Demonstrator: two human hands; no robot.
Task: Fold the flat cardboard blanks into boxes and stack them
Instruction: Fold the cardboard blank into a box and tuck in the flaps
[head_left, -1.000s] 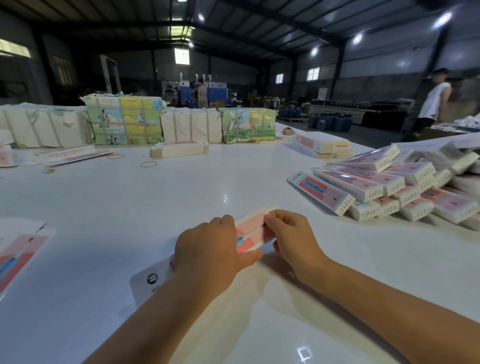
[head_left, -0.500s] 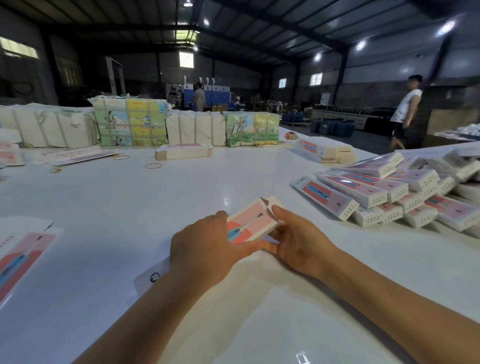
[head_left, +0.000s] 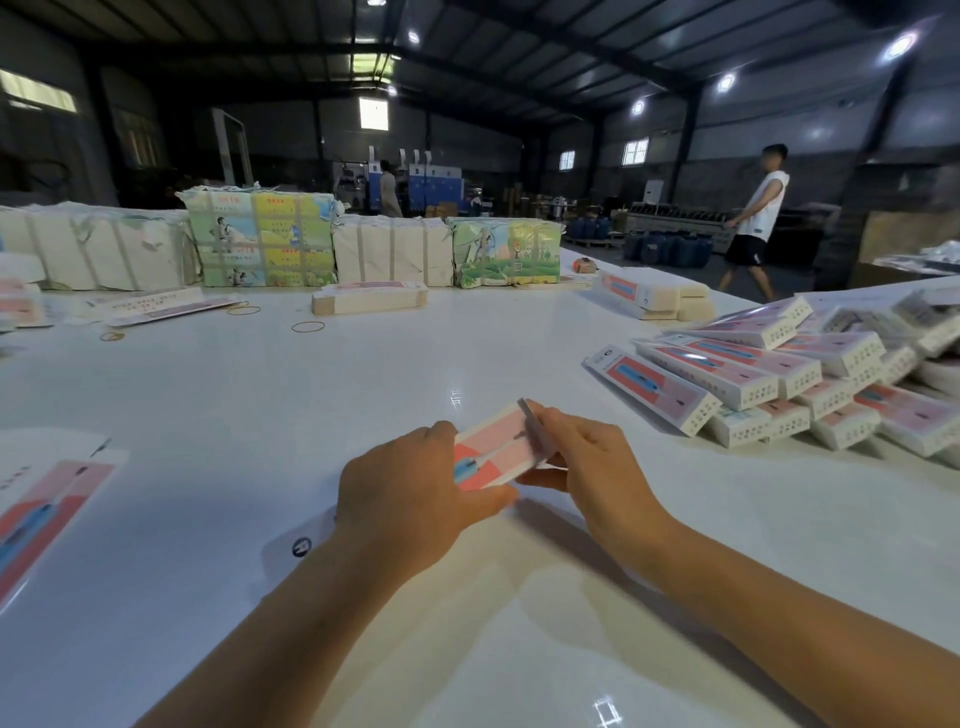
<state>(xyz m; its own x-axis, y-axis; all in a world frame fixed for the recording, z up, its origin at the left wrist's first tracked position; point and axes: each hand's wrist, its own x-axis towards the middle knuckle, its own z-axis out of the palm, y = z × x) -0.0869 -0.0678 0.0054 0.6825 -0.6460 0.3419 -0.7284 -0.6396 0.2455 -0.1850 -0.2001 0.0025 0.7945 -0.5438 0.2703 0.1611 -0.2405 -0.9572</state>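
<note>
Gripping one pink-and-white cardboard blank (head_left: 491, 449) between them, both hands work just above the white table (head_left: 363, 374), near its front middle; the left hand (head_left: 410, 499) curls over the blank's near portion with the thumb reaching along the lower edge, and the blank's white tail with a round dark logo shows behind that wrist; the right hand (head_left: 587, 457) pinches the far end, fingers curled round an end flap (head_left: 532, 428) that stands up blurred; to the right, well apart from the hands, lies a pile of folded boxes (head_left: 769, 374) in overlapping rows, each pink and blue on top with dotted white ends; at the left edge a flat blank (head_left: 47, 514) lies face up; farther back a short stack of flat blanks (head_left: 369, 300) sits beside loose rubber bands (head_left: 307, 327); behind it wrapped bundles (head_left: 260, 239) line the table's far side; beyond the table a person in a white sleeveless top (head_left: 756, 218) is mid-stride across the dim warehouse floor.
</note>
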